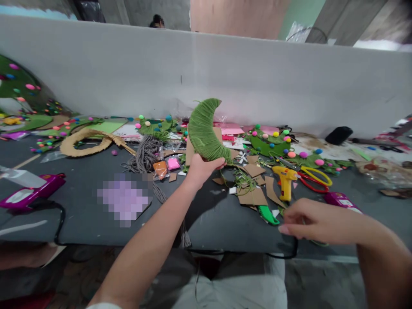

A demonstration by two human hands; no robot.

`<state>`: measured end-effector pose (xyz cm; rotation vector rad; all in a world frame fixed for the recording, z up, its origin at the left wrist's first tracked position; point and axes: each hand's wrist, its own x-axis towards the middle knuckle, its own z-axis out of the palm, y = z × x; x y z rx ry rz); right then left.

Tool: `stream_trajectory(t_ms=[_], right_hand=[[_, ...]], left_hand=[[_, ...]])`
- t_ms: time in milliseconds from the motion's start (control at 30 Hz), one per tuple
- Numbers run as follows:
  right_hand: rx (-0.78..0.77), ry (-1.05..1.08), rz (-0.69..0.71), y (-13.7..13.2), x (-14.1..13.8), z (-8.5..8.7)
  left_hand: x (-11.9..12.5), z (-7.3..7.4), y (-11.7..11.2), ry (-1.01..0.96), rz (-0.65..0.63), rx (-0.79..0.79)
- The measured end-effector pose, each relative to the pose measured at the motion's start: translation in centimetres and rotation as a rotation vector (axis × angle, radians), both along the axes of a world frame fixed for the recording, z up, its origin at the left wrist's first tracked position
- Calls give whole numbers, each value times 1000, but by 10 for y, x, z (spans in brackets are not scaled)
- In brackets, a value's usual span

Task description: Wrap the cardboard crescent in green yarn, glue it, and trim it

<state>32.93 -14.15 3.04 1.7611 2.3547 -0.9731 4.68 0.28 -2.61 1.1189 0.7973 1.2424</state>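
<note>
A cardboard crescent wrapped in green yarn [206,131] stands upright above the table, its lower end in my left hand [204,169]. My left thumb and fingers are closed around that end, and bare cardboard shows at the tips. My right hand [310,221] hovers over the front of the table, fingers curled with thumb and fingertips close together; whatever they pinch is hidden. Near it lie a green-handled cutter [268,215] and a yellow glue gun [285,180]. Loose green yarn [246,182] and cardboard scraps [252,196] are heaped between my hands.
Grey yarn [149,152], a wrapped ring [83,143] and a blurred-out purple rectangle [124,199] are on the left. Red and yellow scissors handles [317,178] lie right. Purple glue guns or tools [35,191] rest toward both sides. A white partition [128,73] stands behind.
</note>
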Motion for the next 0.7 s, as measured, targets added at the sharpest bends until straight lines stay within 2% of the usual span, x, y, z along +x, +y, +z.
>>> stream_trajectory(t_ms=[33, 67, 167, 200, 267, 333, 400, 467, 500, 567, 600, 700], right_hand=[[-59, -83, -119, -4, 12, -14], [-18, -142, -242, -6, 22, -27], [358, -181, -514, 10, 42, -57], [436, -189, -570, 20, 44, -63], [430, -227, -632, 41, 43, -69], [419, -271, -676, 59, 38, -66], [516, -174, -717, 70, 30, -54], [621, 148, -761, 75, 18, -38], [617, 383, -764, 76, 10, -31], [514, 764, -685, 77, -10, -20], [488, 865, -635, 77, -21, -19], [397, 873, -501, 76, -51, -30]], left_hand=[[1, 1, -1, -11, 7, 0], [2, 1, -2, -20, 8, 1], [5, 1, -4, -8, -2, 28], [5, 0, -5, 7, 1, 35], [6, -2, -6, 32, 8, 36], [5, -3, -5, 39, 13, 25], [5, -3, -4, 35, 18, 7], [5, -3, -2, 18, 29, -19], [5, -2, -2, 5, 33, -36], [5, -1, -1, -21, 40, -75], [5, 0, -1, -30, 41, -93], [3, 1, 0, -50, 48, -119]])
